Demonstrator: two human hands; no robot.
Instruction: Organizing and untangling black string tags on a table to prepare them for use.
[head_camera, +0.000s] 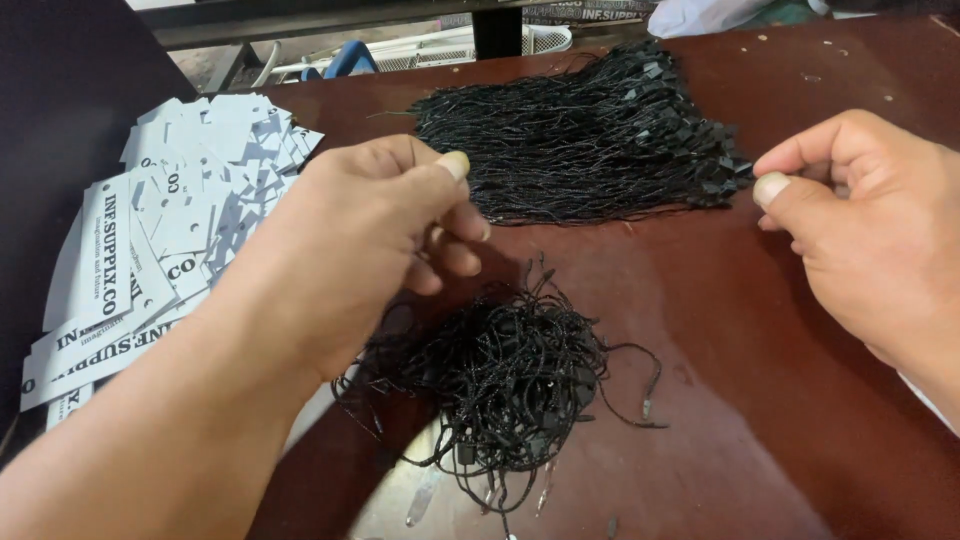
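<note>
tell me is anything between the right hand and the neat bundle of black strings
Nothing visible. The right hand hangs beside the black plastic ends of the neat string bundle, with only bare brown table between. The left hand is over the tangled string pile.

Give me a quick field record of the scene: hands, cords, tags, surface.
left hand: fingers curled above the tangled cord pile, pinching thin black cord; hold unclear
right hand: thumb and forefinger near the end of the straight bundle, nothing visibly held
tangled cord pile: loose black loops, near edge
straight bundle: black cords laid parallel, far side
white paper tags: heaped at left
table: dark reddish-brown
</note>
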